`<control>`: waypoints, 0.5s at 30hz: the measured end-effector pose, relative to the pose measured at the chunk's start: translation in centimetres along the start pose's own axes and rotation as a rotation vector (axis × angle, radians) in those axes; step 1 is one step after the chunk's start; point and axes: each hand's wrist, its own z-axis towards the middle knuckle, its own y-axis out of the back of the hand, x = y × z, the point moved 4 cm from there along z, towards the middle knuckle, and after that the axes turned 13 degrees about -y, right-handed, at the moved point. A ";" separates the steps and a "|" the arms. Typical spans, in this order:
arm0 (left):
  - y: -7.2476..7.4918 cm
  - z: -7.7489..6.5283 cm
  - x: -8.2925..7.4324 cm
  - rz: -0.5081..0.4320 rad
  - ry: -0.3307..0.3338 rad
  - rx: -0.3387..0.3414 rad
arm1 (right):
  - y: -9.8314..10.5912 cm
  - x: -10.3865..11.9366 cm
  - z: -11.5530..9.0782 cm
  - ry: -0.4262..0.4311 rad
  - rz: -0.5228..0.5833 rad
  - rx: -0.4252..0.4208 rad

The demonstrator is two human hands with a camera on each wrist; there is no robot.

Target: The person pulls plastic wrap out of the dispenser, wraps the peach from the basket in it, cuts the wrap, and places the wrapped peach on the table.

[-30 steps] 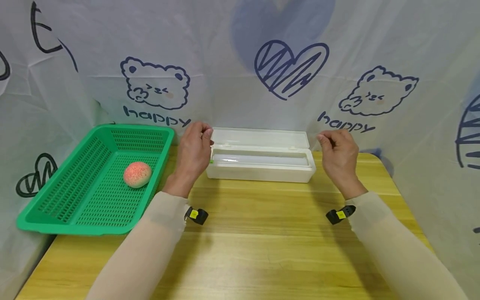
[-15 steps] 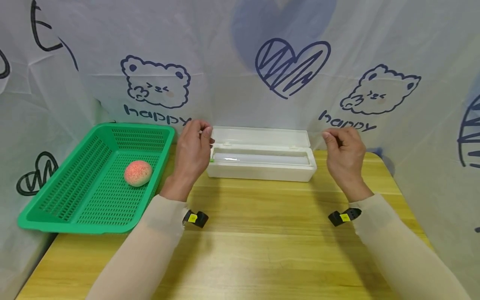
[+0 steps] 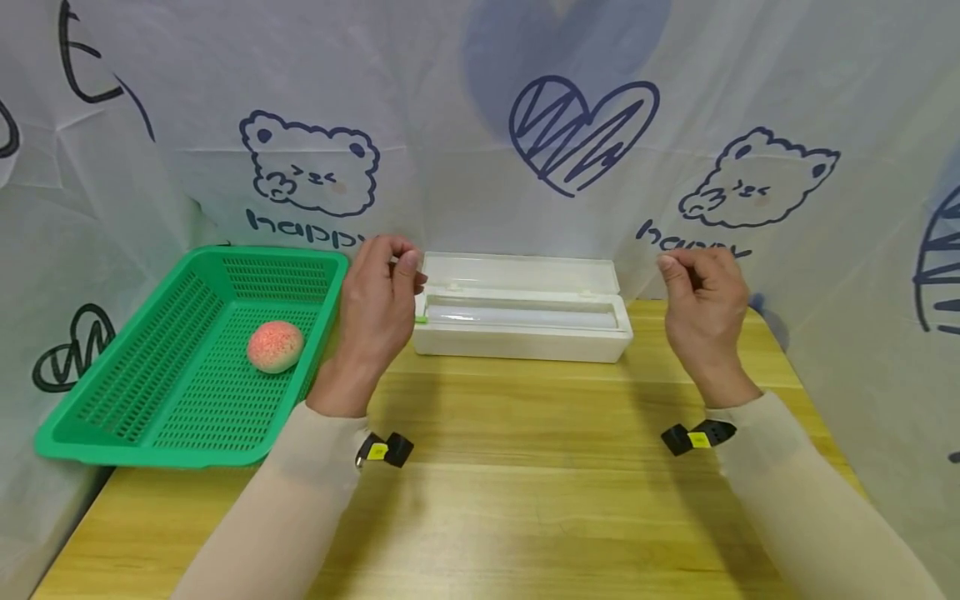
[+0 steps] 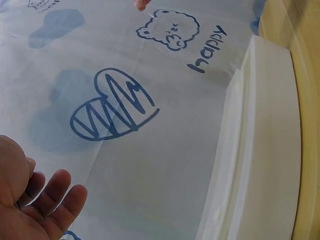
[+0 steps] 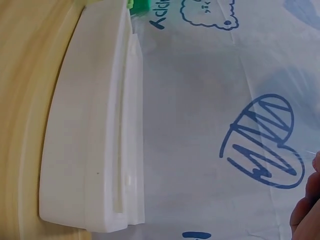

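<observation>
White oblong plastic box point(image 3: 521, 346), lid point(image 3: 521, 272) open, pale roll point(image 3: 525, 317) inside, between left hand point(image 3: 372, 317) and right hand point(image 3: 705, 317), pinched fingers point(image 3: 405, 268) apparently holding uncut clear film point(image 5: 200, 110).

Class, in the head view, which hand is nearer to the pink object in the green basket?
Left. The left hand is just right of the green basket holding the pink object; the right hand is farther right, past the white box.

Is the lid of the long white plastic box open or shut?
Open: the flat white lid is raised behind the box, and the pale cylindrical roll inside is visible.
</observation>
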 end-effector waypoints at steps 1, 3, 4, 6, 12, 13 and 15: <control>0.1 0.0 -0.2 -0.009 -0.008 -0.007 | 0.1 0.3 0.0 0.000 0.003 -0.004; 0.4 0.0 -0.6 -0.024 -0.024 -0.021 | 0.5 1.0 0.0 0.001 0.010 -0.012; 0.5 0.1 -0.8 -0.033 -0.034 -0.027 | 0.6 1.4 0.0 0.004 0.015 -0.016; 0.8 0.1 -1.2 -0.051 -0.054 -0.042 | 1.0 2.0 0.0 0.017 0.022 -0.022; 1.4 -0.1 -2.1 -0.077 -0.107 -0.063 | 1.8 2.1 0.2 0.050 0.097 -0.043; 1.6 -0.2 -2.3 -0.075 -0.115 -0.063 | 1.9 2.1 0.2 0.054 0.113 -0.048; 1.9 -0.4 -2.6 -0.071 -0.124 -0.066 | 2.2 2.4 0.2 0.059 0.149 -0.056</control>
